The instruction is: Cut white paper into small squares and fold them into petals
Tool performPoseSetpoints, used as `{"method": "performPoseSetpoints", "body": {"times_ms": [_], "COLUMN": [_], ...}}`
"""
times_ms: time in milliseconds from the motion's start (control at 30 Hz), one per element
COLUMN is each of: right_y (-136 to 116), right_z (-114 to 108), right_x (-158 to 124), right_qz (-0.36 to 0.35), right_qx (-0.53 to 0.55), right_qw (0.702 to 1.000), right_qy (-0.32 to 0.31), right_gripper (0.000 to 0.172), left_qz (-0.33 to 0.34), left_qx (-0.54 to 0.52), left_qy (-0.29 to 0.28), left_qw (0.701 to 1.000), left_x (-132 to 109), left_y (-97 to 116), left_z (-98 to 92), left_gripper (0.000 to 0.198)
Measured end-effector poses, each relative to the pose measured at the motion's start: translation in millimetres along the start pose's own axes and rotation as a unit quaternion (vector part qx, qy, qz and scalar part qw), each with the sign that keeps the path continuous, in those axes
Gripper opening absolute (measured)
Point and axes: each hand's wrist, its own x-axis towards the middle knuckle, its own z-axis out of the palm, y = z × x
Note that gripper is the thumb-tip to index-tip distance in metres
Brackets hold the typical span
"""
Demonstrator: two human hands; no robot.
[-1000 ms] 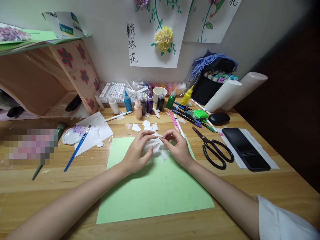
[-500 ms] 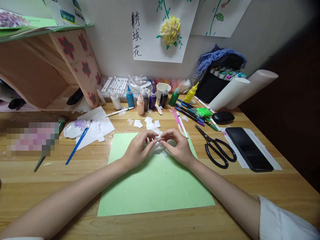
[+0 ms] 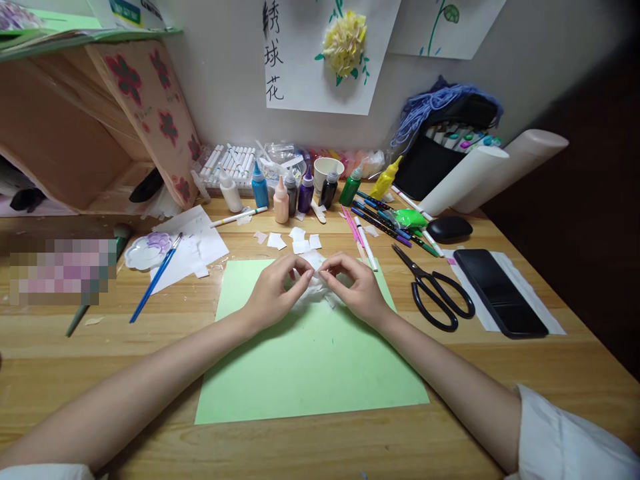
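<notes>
My left hand (image 3: 277, 288) and my right hand (image 3: 356, 290) meet fingertip to fingertip over the far part of a pale green sheet (image 3: 310, 373). Thumb and forefinger are pinched on each side. A small piece of white paper (image 3: 316, 274) shows between the fingertips, mostly covered by them. Just below and behind the hands lies a loose heap of crumpled white paper (image 3: 317, 289), partly hidden. Several cut white paper squares (image 3: 301, 247) are scattered on the table beyond the sheet's far edge.
Black-handled scissors (image 3: 435, 290) and a phone (image 3: 500, 293) lie at right. Paint bottles (image 3: 281, 205) line the back, beside markers (image 3: 383, 230). At left are a paint palette (image 3: 147, 252) and a blue brush (image 3: 155, 280). A yellow paper flower (image 3: 345, 45) hangs on the wall.
My fingertips have drawn slightly apart, leaving a small gap between the two hands. The whole view has shifted a little, with the table edge and wall objects higher.
</notes>
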Motion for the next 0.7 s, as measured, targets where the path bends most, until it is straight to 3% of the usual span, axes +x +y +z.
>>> {"method": "performPoseSetpoints", "body": {"times_ms": [700], "right_y": [-1.4], "right_z": [-0.2], "right_x": [-0.8], "right_qz": [0.001], "right_qx": [0.014], "right_qw": [1.0], "right_qy": [-0.02], "right_gripper": [0.003], "left_qz": [-0.011], "left_qx": [-0.015], "left_qy": [-0.024], "left_qw": [1.0], "left_x": [0.9], "left_y": [1.8], "left_z": [-1.1], "left_gripper": [0.015]}}
